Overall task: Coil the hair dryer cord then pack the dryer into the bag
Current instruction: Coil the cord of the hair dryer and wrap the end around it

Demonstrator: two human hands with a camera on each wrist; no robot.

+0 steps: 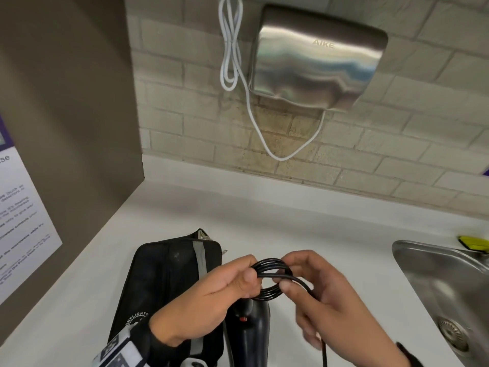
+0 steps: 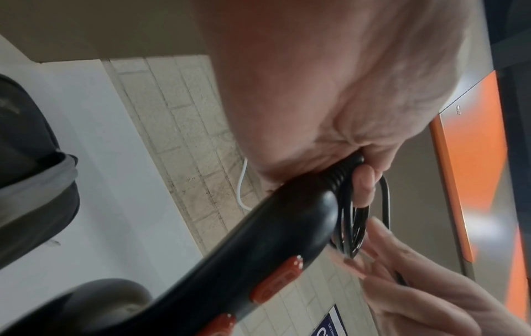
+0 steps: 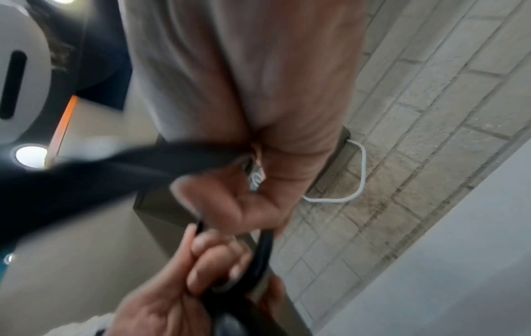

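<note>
Left hand [image 1: 211,300] pinches the coiled black cord [image 1: 272,280], loops stacked at its fingertips; right hand [image 1: 328,295] has thumb and fingers closed on the loose strand at the coil's right. Hair dryer [image 1: 250,332] hangs under the left grip. Black bag [image 1: 169,282] lies on the counter [image 1: 304,221] left of that grip, contents not visible. Only the left wrist view shows the dryer's 2 orange switches [image 2: 277,282].

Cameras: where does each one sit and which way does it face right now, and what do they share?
Head: above the counter, looking down at both hands winding the cord; bag at left.
Left wrist: under the left hand, looking along it at the hair dryer handle.
Right wrist: under the right hand, facing the brick wall.
Shared: all show the cord and both hands.
</note>
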